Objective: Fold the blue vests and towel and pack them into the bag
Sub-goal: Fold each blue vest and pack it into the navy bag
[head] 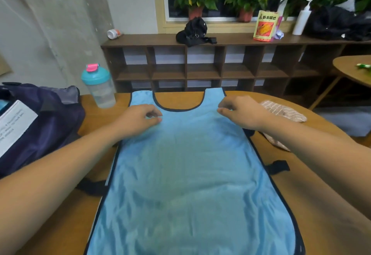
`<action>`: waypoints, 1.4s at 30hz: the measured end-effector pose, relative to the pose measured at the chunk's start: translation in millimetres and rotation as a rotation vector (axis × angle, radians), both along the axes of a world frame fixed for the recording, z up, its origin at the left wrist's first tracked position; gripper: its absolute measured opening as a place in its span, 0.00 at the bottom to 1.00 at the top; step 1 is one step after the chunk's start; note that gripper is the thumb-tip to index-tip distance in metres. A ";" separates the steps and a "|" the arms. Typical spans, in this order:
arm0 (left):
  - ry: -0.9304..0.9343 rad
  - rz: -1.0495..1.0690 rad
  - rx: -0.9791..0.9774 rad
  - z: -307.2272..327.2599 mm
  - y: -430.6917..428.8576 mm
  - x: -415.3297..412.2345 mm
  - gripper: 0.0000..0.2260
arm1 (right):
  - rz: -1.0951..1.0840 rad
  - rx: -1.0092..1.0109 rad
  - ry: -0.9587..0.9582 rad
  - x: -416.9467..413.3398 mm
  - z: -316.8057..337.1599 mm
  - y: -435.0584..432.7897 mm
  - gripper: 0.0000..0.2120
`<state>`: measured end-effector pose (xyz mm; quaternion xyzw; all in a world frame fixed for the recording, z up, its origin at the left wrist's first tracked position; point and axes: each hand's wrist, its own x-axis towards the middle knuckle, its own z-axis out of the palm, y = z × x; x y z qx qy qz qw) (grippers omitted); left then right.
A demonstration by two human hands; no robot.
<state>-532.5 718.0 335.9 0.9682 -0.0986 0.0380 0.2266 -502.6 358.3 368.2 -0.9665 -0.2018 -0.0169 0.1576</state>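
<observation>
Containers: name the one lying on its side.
The small white jar at the left end of the brown shelf lies tipped over; the teal-lidded shaker on the table and the white pump bottle stand upright.

1. Soft, even indoor light; a faint shadow lies under the left hand (140,118).
2. Pale sheen streaks the vest (190,174) just below the left hand and right hand (241,114).
3. The fingers (154,112) look slightly blurred; the shelf (200,39) beyond the hands bows with wide-angle distortion.

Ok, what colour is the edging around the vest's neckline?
Dark navy to black edging on the light blue vest, seen clearest in the head view.
</observation>
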 end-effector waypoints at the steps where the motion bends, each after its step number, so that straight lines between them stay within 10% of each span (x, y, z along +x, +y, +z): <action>1: -0.011 0.031 -0.004 -0.2 3.0 14.2 0.08 | -0.008 0.000 0.008 15.4 -0.3 2.7 0.17; 21: 0.088 0.248 0.269 -32.4 73.1 205.9 0.12 | -0.170 -0.063 0.142 229.3 -46.7 19.4 0.28; 29: 0.023 0.244 0.256 -30.4 76.5 216.8 0.05 | -0.169 0.042 0.189 241.8 -48.8 22.9 0.04; 42: 0.109 0.221 0.233 -25.0 75.4 232.1 0.04 | -0.113 -0.013 0.126 240.6 -36.6 24.4 0.05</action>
